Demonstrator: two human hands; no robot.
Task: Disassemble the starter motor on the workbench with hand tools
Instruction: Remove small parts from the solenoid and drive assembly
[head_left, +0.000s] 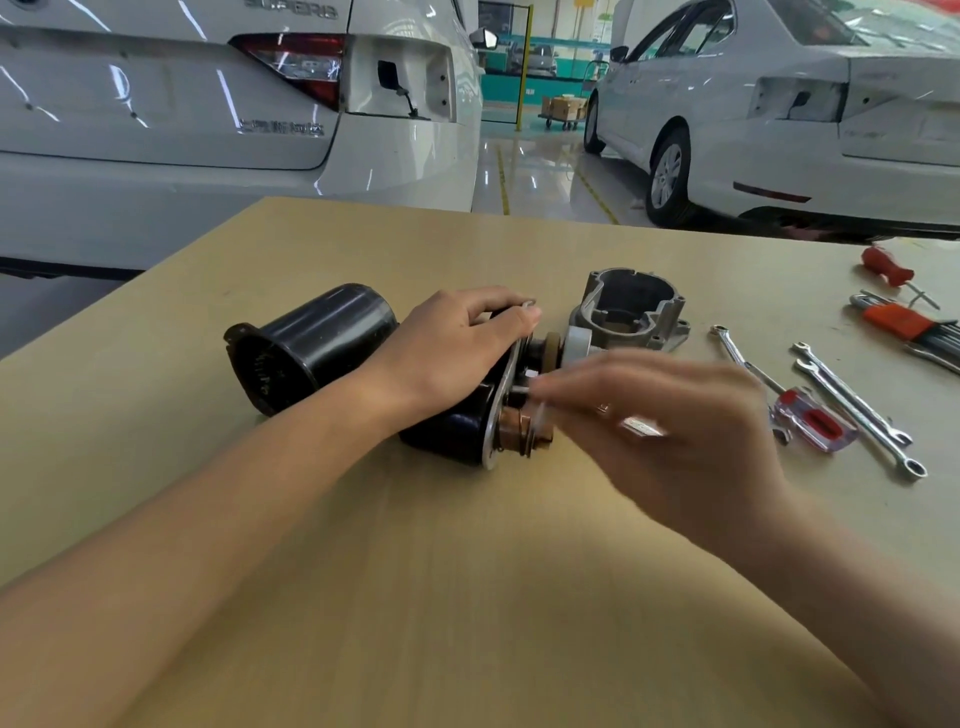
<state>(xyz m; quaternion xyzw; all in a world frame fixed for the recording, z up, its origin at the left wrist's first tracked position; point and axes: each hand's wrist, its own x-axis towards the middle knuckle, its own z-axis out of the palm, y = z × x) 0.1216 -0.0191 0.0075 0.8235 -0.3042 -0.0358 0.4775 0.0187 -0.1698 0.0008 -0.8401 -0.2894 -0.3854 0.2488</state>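
In the middle of the frame, the left hand (457, 348) grips the black starter motor (441, 415) on the counter (415, 571). The right hand (675, 431) is blurred; I cannot tell its grip.

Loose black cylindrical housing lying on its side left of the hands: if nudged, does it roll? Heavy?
Probably rolls: the black housing lies on its round side on the flat workbench. Its flared open end may make it curve rather than run straight. It looks hollow, so likely lighter than the motor assembly that the left hand steadies, though probably thick metal; weight uncertain.
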